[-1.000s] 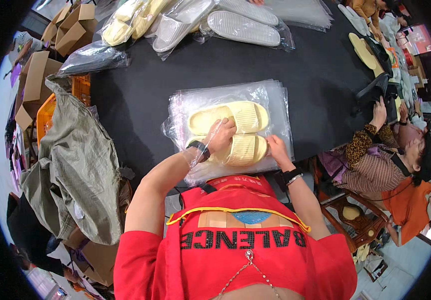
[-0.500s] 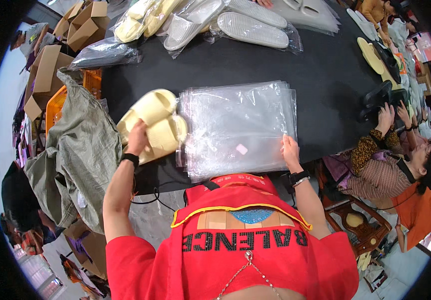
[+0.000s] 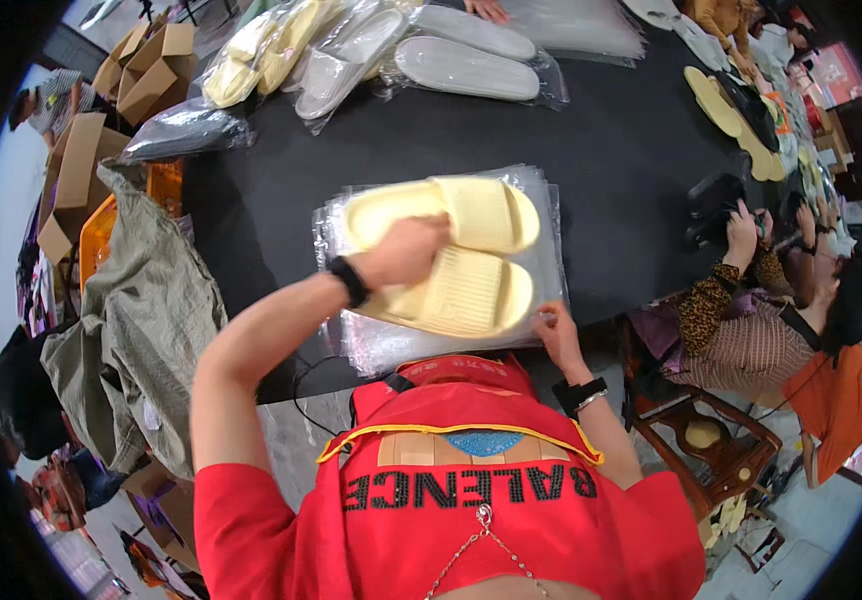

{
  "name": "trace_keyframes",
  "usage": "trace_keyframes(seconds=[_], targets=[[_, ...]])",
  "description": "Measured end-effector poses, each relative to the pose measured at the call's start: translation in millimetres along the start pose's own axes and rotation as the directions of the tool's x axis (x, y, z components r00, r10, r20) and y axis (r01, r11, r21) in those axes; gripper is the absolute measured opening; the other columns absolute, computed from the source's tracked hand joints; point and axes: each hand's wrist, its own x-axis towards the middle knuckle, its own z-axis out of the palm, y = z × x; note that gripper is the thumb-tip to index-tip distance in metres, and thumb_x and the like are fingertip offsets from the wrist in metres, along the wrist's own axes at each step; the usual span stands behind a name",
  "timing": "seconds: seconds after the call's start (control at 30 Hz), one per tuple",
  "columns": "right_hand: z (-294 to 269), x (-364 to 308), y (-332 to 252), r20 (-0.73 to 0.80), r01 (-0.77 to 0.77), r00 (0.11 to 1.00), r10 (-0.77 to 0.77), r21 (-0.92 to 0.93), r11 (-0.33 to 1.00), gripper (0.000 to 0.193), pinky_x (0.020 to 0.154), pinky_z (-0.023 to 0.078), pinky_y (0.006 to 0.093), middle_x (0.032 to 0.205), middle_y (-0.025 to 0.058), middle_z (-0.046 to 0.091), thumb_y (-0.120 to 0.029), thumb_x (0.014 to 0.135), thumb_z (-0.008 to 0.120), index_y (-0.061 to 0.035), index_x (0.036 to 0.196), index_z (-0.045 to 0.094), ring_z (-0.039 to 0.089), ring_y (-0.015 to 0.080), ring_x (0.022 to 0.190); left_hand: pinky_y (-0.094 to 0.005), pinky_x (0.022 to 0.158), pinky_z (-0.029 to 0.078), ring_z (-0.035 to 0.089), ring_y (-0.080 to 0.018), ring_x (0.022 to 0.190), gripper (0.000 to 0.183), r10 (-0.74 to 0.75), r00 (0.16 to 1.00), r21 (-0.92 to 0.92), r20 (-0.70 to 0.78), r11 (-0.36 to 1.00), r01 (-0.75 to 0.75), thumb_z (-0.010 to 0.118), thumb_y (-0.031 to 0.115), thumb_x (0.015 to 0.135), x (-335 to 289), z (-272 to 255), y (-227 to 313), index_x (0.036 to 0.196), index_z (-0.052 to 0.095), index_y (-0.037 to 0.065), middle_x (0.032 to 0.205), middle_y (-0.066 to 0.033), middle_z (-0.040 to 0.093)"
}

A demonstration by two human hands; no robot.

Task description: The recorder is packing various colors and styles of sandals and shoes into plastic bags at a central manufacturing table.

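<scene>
A pair of pale yellow slide sandals (image 3: 483, 295) lies side by side over a stack of clear plastic bags (image 3: 376, 342), toes to the right. My left hand (image 3: 409, 252) is closed around the inner edges of both slides, between them, and is slightly blurred. At the lower right corner of the stack, my right hand (image 3: 559, 338) has its fingertips pinched on the edge of a bag. The slides cover most of the stack's middle.
On the far side of the black table (image 3: 631, 180) lie bagged grey slides (image 3: 466, 68) and bagged yellow slides (image 3: 286, 45). A grey-green cloth (image 3: 141, 320) hangs at the left by cardboard boxes (image 3: 156, 75). A co-worker (image 3: 751, 335) handles black footwear at the right.
My left hand has carried the yellow slides rightward from beside the stack to over the bags. My right hand stays at the stack's right edge, slightly lower along it. The view has shifted a little.
</scene>
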Motion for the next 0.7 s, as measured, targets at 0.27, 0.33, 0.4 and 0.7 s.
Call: trace_keyframes(seconds=[0.27,0.33,0.4,0.7], targets=[[10,5,26,0.007,0.111,0.994,-0.11,-0.077,0.991,0.01,0.061,0.044,0.029,0.074,0.0104,0.058,-0.006,0.075,0.056,0.0009,0.082,0.058,0.055,0.0181,0.067,-0.0414,0.07,0.045,0.056,-0.0272,0.085,0.016,-0.36,0.91,0.389,-0.208,0.823,0.414,0.054,0.008,0.068,59,75,-63,0.084,0.057,0.006,0.091,-0.011,0.055],[11,4,7,0.005,0.117,0.993,-0.118,-0.119,0.986,0.01,0.067,0.044,0.0319,0.079,0.0125,0.058,-0.006,0.075,0.054,-0.0002,0.081,0.059,0.057,0.0238,0.073,-0.0418,0.069,0.045,0.056,-0.0275,0.084,0.016,-0.353,0.868,0.39,-0.349,0.787,0.478,0.055,0.008,0.068,56,48,-88,0.083,0.057,0.006,0.089,-0.0106,0.055],[9,4,6,-0.022,0.08,0.996,-0.081,-0.052,0.995,0.01,0.068,0.044,0.0328,0.079,0.0127,0.058,-0.006,0.075,0.053,-0.0005,0.082,0.059,0.057,0.0252,0.074,-0.0418,0.068,0.045,0.056,-0.0282,0.083,0.016,-0.314,0.866,0.397,-0.39,0.791,0.466,0.056,0.009,0.068,63,19,-78,0.083,0.057,0.006,0.088,-0.0107,0.055],[13,33,21,-0.148,0.319,0.925,-0.351,-0.199,0.926,0.013,0.05,0.042,0.0262,0.068,0.0056,0.055,-0.008,0.079,0.054,-0.0002,0.087,0.061,0.051,0.0125,0.056,-0.0399,0.069,0.047,0.056,-0.0271,0.083,0.021,-0.274,0.96,0.272,0.052,0.929,0.25,0.054,0.007,0.066,2,112,9,0.087,0.057,0.007,0.094,-0.0113,0.052]])
